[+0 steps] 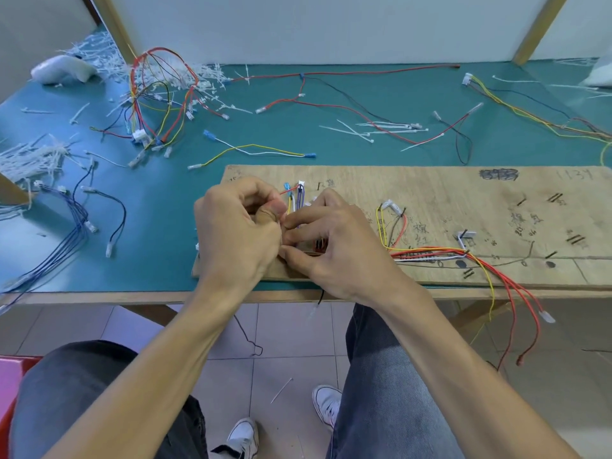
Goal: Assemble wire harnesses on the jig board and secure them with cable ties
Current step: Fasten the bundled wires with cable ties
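Harness wires run along the wooden jig board at the near edge of the green table. Over the board's left end the left hand and right hand meet, fingers curled, both pinching the thin wires between them; loose cable ties lie beyond the board

One jig board on the tabletop carries one wire harness. Two hands, left hand and right hand, meet at the board's left end. Beyond the board lie about six loose cable ties.
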